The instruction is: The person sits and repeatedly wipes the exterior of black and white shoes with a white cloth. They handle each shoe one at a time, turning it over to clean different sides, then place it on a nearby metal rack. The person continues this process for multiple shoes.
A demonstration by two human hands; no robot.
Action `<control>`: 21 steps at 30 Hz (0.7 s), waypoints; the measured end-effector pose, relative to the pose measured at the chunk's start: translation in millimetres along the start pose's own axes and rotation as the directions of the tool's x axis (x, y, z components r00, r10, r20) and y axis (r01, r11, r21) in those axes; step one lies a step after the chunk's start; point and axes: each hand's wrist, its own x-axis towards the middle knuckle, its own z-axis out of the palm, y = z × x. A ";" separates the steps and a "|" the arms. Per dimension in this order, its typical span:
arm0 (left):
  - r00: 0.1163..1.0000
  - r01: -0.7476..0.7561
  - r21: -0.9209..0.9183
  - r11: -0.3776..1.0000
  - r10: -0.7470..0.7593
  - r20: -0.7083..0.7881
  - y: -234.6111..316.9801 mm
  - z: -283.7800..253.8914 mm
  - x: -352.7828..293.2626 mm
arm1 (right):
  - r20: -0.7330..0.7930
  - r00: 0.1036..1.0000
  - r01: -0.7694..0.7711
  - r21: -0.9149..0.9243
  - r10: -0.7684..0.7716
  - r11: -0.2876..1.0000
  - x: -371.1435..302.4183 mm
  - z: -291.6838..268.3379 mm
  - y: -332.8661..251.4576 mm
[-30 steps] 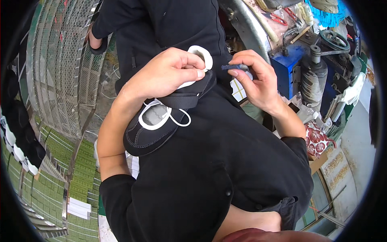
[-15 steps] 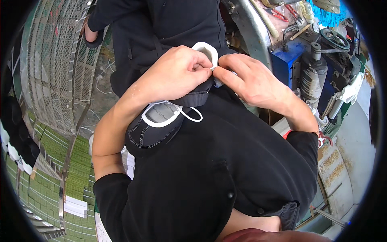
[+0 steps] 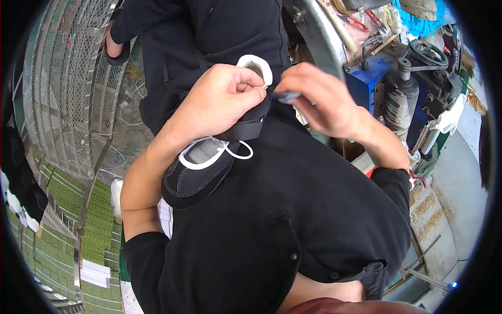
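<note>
A black shoe (image 3: 194,180) with pale stitching, a white collar lining and a white cord loop (image 3: 240,152) rests on my lap. My left hand (image 3: 222,97) is closed on the shoe's collar, thumb and fingertips pinching its white edge. Just to the right, my right hand (image 3: 319,99) is curled around a small, slim, dark bluish tool (image 3: 286,96). The tool's tip points at the pinched spot. Motion blurs this hand, and the tool's exact kind is unclear.
At left stand wire mesh racks (image 3: 63,94) above green matting (image 3: 99,225). A blue machine (image 3: 368,78) with a handwheel (image 3: 429,52) stands at right, beside a bench with red-handled tools (image 3: 355,22). My dark trousers (image 3: 235,26) fill the top middle.
My right hand has drawn back slightly from the collar, and the dark tool now shows in its fingers. My left hand keeps its pinch; hand and shoe sit slightly further left.
</note>
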 end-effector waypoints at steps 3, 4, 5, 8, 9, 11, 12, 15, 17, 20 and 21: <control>1.000 -0.012 0.123 0.992 0.011 0.008 -3.0 0.1 -2.5 | 0.140 0.990 0.063 -0.229 -0.031 0.971 4.8 4.6 -0.1; 1.000 -0.017 0.149 0.989 0.016 0.013 0.3 0.2 -3.5 | 0.164 0.984 0.118 -0.313 -0.068 0.942 4.5 4.6 0.4; 1.000 -0.023 0.175 0.984 0.020 0.019 2.2 0.0 -4.1 | 0.191 0.976 0.172 -0.393 -0.103 0.903 3.8 4.3 1.2; 0.998 0.011 0.107 0.994 -0.018 0.064 -0.3 -1.8 -4.0 | 0.204 0.970 0.228 -0.593 -0.131 0.772 6.1 -10.5 10.2; 0.997 0.027 0.059 0.998 -0.032 0.075 1.0 -3.2 -10.6 | 0.168 0.986 0.112 -0.646 -0.003 0.755 0.9 -23.9 31.0; 0.999 0.008 0.018 1.000 -0.009 0.038 -0.5 -0.6 -6.0 | 0.063 0.996 0.080 -0.499 -0.056 0.863 -6.2 -28.4 23.0; 1.000 0.001 -0.001 1.000 -0.001 0.017 -0.9 1.1 -2.5 | 0.003 0.993 0.108 -0.405 -0.117 0.908 -4.0 -21.2 8.7; 0.999 0.006 0.000 1.000 -0.006 0.037 -2.3 -0.4 0.3 | 0.005 0.980 0.192 -0.286 -0.199 0.939 -0.7 -0.8 11.6; 1.000 0.007 -0.024 1.000 -0.006 0.025 -4.9 0.2 -1.6 | 0.060 0.977 0.215 -0.211 -0.206 0.954 -4.0 11.3 15.0; 1.000 -0.018 0.037 0.999 0.018 0.004 -1.4 1.0 -2.3 | 0.095 0.969 0.245 -0.286 -0.227 0.926 2.8 5.3 15.2; 1.000 -0.011 0.088 0.996 0.010 0.008 -2.0 0.6 -2.9 | 0.156 0.961 0.266 -0.310 -0.227 0.913 2.3 5.5 12.4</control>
